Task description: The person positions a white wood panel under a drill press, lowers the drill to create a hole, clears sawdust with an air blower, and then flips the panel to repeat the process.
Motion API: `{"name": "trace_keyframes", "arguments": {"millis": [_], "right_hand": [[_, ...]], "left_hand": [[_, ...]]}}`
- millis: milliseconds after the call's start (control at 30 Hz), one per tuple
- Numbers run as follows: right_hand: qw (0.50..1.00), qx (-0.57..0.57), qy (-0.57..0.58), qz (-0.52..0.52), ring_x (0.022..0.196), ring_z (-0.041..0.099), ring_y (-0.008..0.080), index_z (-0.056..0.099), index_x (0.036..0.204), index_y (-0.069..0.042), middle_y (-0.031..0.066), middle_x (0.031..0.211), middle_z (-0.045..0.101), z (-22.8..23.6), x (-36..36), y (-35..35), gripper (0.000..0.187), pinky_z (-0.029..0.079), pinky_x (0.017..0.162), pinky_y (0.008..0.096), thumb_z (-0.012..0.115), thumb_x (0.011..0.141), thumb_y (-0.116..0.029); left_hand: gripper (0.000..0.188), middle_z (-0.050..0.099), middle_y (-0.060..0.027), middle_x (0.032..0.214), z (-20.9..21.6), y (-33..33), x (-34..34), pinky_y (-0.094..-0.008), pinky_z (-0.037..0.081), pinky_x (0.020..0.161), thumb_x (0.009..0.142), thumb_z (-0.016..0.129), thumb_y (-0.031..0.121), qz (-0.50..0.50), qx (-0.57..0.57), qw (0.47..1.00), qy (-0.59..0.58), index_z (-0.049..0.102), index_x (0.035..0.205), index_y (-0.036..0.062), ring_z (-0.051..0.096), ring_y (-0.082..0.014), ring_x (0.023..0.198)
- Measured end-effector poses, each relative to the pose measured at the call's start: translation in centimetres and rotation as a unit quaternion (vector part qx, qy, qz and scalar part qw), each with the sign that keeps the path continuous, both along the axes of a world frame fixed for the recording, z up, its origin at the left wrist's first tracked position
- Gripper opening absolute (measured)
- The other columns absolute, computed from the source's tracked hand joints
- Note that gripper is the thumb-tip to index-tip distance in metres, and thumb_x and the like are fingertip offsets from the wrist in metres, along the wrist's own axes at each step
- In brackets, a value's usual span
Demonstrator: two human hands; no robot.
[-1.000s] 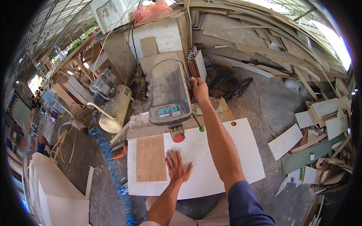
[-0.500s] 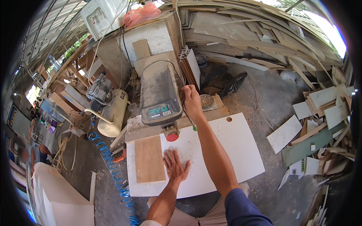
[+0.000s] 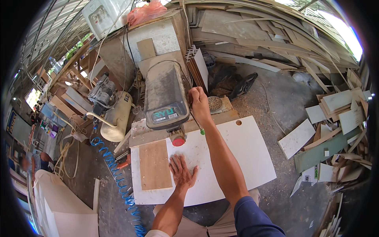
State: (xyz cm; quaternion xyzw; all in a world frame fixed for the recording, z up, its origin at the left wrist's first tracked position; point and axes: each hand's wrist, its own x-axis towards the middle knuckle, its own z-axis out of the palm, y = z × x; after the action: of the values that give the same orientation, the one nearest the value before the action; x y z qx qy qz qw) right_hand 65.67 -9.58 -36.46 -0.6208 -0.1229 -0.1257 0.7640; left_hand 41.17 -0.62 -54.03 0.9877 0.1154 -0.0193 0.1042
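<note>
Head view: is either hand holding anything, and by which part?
The left hand lies flat on the white board, gripping nothing. The right hand curls beside the drill press; what it holds, if anything, is hidden.

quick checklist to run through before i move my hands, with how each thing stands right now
1. Left hand flat on the panel: ok, palm down, fingers spread.
2. Those fingers clear of the red disc: ok in this view, a gap shows, though they point toward it.
3. Board clear of the left hand: cannot tell, the outer finger is right by its edge.
4. Right hand gripping properly: cannot tell, it is curled at the machine, but what it grips is hidden.
5. Tool under the red disc in sight: not ok, none shows from here.
</note>
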Motion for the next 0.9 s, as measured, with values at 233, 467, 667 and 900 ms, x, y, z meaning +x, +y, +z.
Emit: {"name": "trace_keyframes", "arguments": {"millis": [233,467,667,900], "right_hand": [[1.0,-0.002,-0.015,-0.006,0.076,0.047,0.0097,0.059,0.098,-0.003,-0.0003,0.082,0.052,0.4,-0.3,0.1,0.031,0.043,0.071,0.0273,0.045,0.11,-0.028],[1.0,-0.007,-0.012,-0.011,0.079,0.048,0.0119,0.058,0.098,-0.002,0.0013,0.084,0.053,0.5,-0.7,-0.2,0.031,0.043,0.075,0.0283,0.044,0.11,-0.027],[1.0,-0.008,-0.017,-0.018,0.08,0.048,0.012,0.059,0.099,-0.002,0.0019,0.085,0.054,0.6,-1.0,-0.1,0.031,0.043,0.076,0.0279,0.044,0.11,-0.028],[1.0,-0.006,-0.006,0.0,0.08,0.047,0.0121,0.057,0.099,-0.003,0.0017,0.085,0.053,0.5,-1.1,-0.1,0.034,0.043,0.075,0.0283,0.044,0.111,-0.032]], "left_hand": [[0.1,-0.001,-0.0269,0.169,0.3,0.1,0.0,-0.0587,-0.001,0.126,0.096,0.048,0.065,0.005,0.002,1.0,0.006,0.009,0.163,0.0006,-0.003,-0.0476,0.156],[0.1,0.0,-0.0267,0.169,0.1,0.0,0.0,-0.0586,-0.001,0.126,0.097,0.047,0.065,0.003,0.006,1.0,0.004,0.009,0.163,0.001,-0.003,-0.0474,0.156],[0.1,0.0,-0.0269,0.169,0.3,-0.1,0.0,-0.0588,0.0,0.126,0.097,0.047,0.065,0.002,0.003,1.0,0.005,0.01,0.163,0.0008,-0.003,-0.0475,0.156],[0.099,0.001,-0.0273,0.169,-0.2,0.1,0.0,-0.0592,0.0,0.126,0.097,0.047,0.065,-0.002,0.011,1.0,-0.002,0.01,0.163,0.0008,-0.003,-0.0478,0.156]]}}
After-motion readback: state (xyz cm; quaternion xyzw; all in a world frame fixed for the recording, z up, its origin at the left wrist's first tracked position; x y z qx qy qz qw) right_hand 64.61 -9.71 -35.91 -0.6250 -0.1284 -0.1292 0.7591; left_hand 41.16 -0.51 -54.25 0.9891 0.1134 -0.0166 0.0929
